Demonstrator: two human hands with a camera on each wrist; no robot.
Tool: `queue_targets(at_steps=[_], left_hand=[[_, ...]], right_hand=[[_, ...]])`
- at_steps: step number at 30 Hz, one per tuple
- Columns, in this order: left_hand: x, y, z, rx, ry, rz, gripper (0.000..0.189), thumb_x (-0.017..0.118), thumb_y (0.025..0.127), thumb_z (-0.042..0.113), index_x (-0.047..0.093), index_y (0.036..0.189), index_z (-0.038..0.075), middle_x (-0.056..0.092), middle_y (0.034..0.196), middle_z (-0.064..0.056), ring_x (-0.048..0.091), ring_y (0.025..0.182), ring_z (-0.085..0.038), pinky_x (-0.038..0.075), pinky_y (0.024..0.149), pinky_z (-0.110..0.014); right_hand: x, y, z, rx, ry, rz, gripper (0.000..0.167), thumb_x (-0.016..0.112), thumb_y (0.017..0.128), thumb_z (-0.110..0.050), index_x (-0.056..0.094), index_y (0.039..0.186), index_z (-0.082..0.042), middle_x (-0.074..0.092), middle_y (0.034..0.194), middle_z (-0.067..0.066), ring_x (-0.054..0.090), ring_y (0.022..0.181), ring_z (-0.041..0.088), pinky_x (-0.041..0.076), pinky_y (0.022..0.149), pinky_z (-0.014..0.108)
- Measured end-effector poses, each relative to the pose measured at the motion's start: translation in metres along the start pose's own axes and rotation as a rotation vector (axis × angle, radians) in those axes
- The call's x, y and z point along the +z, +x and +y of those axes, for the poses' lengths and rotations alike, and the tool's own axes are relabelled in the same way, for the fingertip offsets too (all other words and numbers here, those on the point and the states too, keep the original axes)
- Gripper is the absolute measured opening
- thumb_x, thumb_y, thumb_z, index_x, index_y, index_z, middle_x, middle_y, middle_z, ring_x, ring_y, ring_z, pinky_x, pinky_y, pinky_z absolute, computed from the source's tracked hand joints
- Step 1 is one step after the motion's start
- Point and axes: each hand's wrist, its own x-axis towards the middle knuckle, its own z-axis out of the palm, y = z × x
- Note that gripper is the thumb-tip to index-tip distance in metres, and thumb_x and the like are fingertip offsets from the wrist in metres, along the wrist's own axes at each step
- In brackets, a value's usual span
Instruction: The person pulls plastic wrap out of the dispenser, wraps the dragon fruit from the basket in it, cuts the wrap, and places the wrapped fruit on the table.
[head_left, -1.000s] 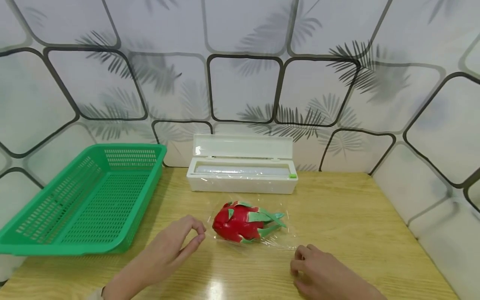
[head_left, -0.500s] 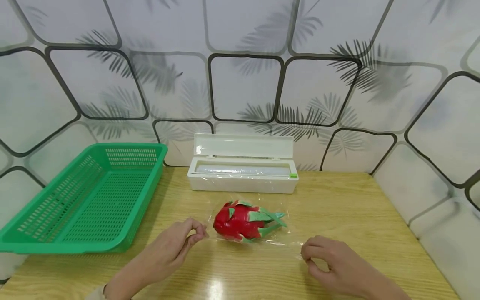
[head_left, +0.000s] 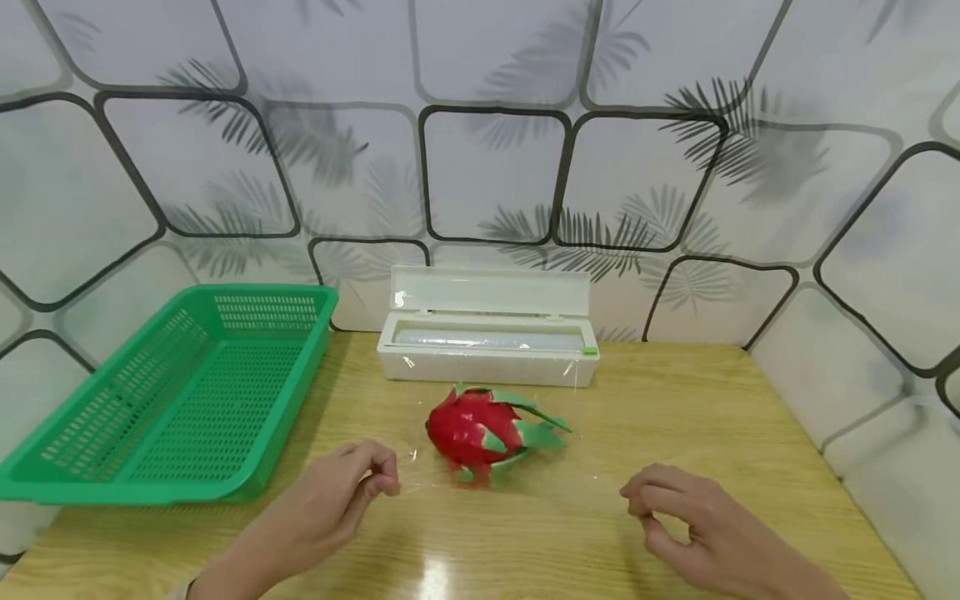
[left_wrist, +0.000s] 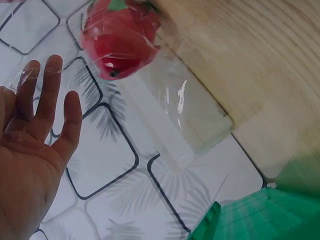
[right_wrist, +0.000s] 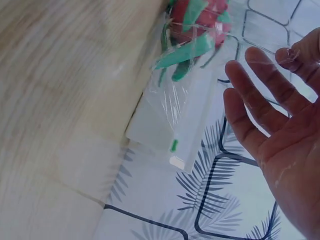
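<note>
A red dragon fruit [head_left: 476, 429] with green scales lies on its side mid-table, its stem end to the left and its long leaf tips to the right. Clear plastic wrap [right_wrist: 172, 102] spreads around it, with glinting creases in both wrist views. To the fruit's left, my left hand [head_left: 330, 500] pinches the wrap's near edge between thumb and index finger. Its other fingers [left_wrist: 50, 90] extend loosely. On the right side, my right hand [head_left: 697, 521] pinches the opposite near corner, the wrap stretching from its fingertips [right_wrist: 286, 57] toward the fruit.
Behind the fruit stands a white wrap dispenser box [head_left: 487, 368], its lid [head_left: 491, 292] raised, a roll of film [head_left: 487, 339] inside and a green slider [head_left: 589, 351] at its right end. A green slotted basket [head_left: 300, 392] sits at the left. Patterned wall panels [head_left: 491, 175] enclose the table.
My right hand has moved right and slightly away, drawing the wrap out. The left hand has shifted slightly down and left. The dragon fruit has turned over on its side, showing different scales.
</note>
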Motion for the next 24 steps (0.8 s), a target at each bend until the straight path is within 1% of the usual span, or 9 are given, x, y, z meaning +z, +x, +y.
queue_targets(at_steps=[6, 10, 12, 14, 16, 17, 19, 22, 24], left_hand=[[-0.009, -0.006, 0.002, 0.005, 0.037, -0.001, 0.020, 0.045, 0.107, 0.032, 0.055, 0.096, 0.018, 0.059, 0.089, 0.016, 0.048, 0.079, 0.004, 0.039, 0.072, -0.005], [-0.012, -0.010, 0.001, 0.035, 0.058, -0.005, 0.022, 0.042, 0.109, 0.031, 0.055, 0.097, 0.019, 0.060, 0.091, 0.016, 0.051, 0.079, 0.003, 0.040, 0.072, -0.008], [-0.014, -0.011, 0.002, 0.046, 0.045, -0.014, 0.020, 0.042, 0.109, 0.029, 0.054, 0.096, 0.018, 0.062, 0.097, 0.014, 0.054, 0.081, 0.002, 0.041, 0.073, -0.009], [-0.015, -0.011, 0.002, 0.045, 0.031, -0.035, 0.019, 0.042, 0.110, 0.028, 0.052, 0.095, 0.019, 0.065, 0.107, 0.010, 0.060, 0.088, -0.002, 0.042, 0.079, -0.011], [-0.016, -0.010, 0.003, 0.035, 0.008, -0.059, 0.014, 0.044, 0.109, 0.023, 0.052, 0.098, 0.018, 0.065, 0.115, 0.007, 0.062, 0.095, -0.005, 0.043, 0.085, -0.012], [-0.016, -0.010, 0.004, 0.026, -0.003, -0.072, 0.013, 0.046, 0.109, 0.019, 0.050, 0.097, 0.019, 0.065, 0.120, 0.006, 0.064, 0.100, -0.007, 0.042, 0.089, -0.012], [-0.016, -0.010, 0.004, 0.006, -0.014, -0.100, 0.013, 0.051, 0.106, 0.009, 0.050, 0.098, 0.020, 0.066, 0.123, 0.008, 0.065, 0.111, -0.012, 0.043, 0.096, -0.016], [-0.017, -0.013, 0.005, -0.031, -0.030, -0.135, 0.024, 0.057, 0.100, -0.001, 0.050, 0.098, 0.022, 0.069, 0.116, 0.016, 0.065, 0.116, -0.013, 0.048, 0.095, -0.021], [-0.016, -0.015, 0.005, -0.055, -0.045, -0.150, 0.026, 0.059, 0.098, -0.002, 0.052, 0.101, 0.023, 0.069, 0.107, 0.022, 0.066, 0.112, -0.012, 0.052, 0.091, -0.026]], right_hand=[[-0.004, 0.001, 0.001, -0.014, -0.034, -0.022, 0.051, 0.073, 0.072, 0.010, 0.060, 0.098, -0.031, 0.058, 0.100, -0.022, 0.054, 0.085, -0.007, 0.043, 0.074, 0.009], [-0.003, 0.001, 0.001, -0.020, -0.021, -0.023, 0.049, 0.071, 0.074, 0.010, 0.060, 0.098, -0.031, 0.056, 0.097, -0.021, 0.050, 0.084, -0.007, 0.041, 0.074, 0.009], [-0.002, 0.002, -0.001, -0.038, -0.018, -0.004, 0.044, 0.070, 0.076, 0.009, 0.059, 0.093, -0.029, 0.058, 0.102, -0.019, 0.054, 0.088, -0.004, 0.043, 0.077, 0.010], [0.000, 0.002, -0.002, -0.065, -0.016, 0.020, 0.042, 0.068, 0.074, 0.010, 0.057, 0.089, -0.028, 0.061, 0.108, -0.015, 0.059, 0.095, 0.002, 0.045, 0.083, 0.012], [0.002, 0.002, -0.003, -0.060, 0.007, 0.011, 0.043, 0.067, 0.074, 0.011, 0.056, 0.088, -0.029, 0.064, 0.116, -0.013, 0.061, 0.106, 0.006, 0.046, 0.088, 0.013], [0.003, 0.002, -0.004, -0.055, 0.023, -0.002, 0.044, 0.066, 0.074, 0.012, 0.055, 0.087, -0.029, 0.065, 0.119, -0.012, 0.062, 0.109, 0.008, 0.047, 0.089, 0.015], [0.004, 0.000, -0.004, -0.032, 0.063, -0.046, 0.048, 0.066, 0.074, 0.014, 0.060, 0.095, -0.029, 0.068, 0.121, -0.011, 0.062, 0.110, 0.007, 0.049, 0.087, 0.017], [0.005, -0.003, -0.005, 0.055, 0.133, -0.146, 0.050, 0.064, 0.082, 0.011, 0.064, 0.106, -0.032, 0.071, 0.119, -0.013, 0.062, 0.102, 0.002, 0.050, 0.077, 0.020], [0.006, -0.005, -0.005, 0.105, 0.184, -0.199, 0.050, 0.061, 0.087, 0.010, 0.066, 0.115, -0.031, 0.072, 0.115, -0.013, 0.061, 0.096, -0.001, 0.049, 0.072, 0.021]])
